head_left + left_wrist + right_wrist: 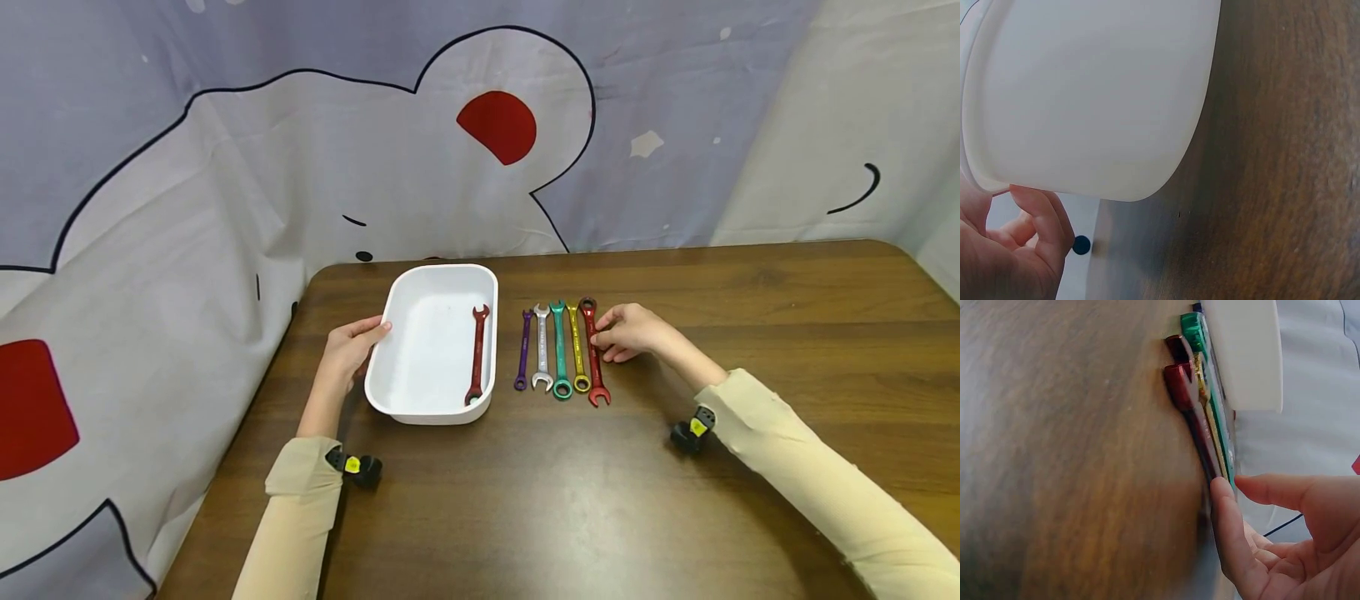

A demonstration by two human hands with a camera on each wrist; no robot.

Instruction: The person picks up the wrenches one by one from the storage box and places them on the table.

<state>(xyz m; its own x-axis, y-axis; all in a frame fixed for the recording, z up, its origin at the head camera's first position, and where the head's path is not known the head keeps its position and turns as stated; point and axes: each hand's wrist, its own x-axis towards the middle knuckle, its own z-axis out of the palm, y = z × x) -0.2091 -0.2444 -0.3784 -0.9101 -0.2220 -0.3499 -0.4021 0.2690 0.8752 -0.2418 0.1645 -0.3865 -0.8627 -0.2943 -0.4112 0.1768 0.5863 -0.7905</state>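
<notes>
The left hand (pixel 347 354) grips the left rim of a white tray (pixel 433 418), thumb over the edge and the other fingers below it. In the left wrist view the tray's smooth outer wall (pixel 1097 94) fills much of the picture. Inside the tray, along its right side, lies a red wrench (pixel 477 354). My right hand (pixel 630 331) pinches the shaft of another red wrench (pixel 592 358), the rightmost in a row on the table; the right wrist view has thumb (pixel 1266 489) and index finger (pixel 1227 506) on either side of it.
Left of the pinched wrench lie a yellow wrench (pixel 577 346), a green wrench (pixel 559 346), a silver wrench (pixel 542 346) and a small purple wrench (pixel 524 350), roughly parallel. The wooden table (pixel 525 500) meets a patterned cloth (pixel 300 183) at its back and left.
</notes>
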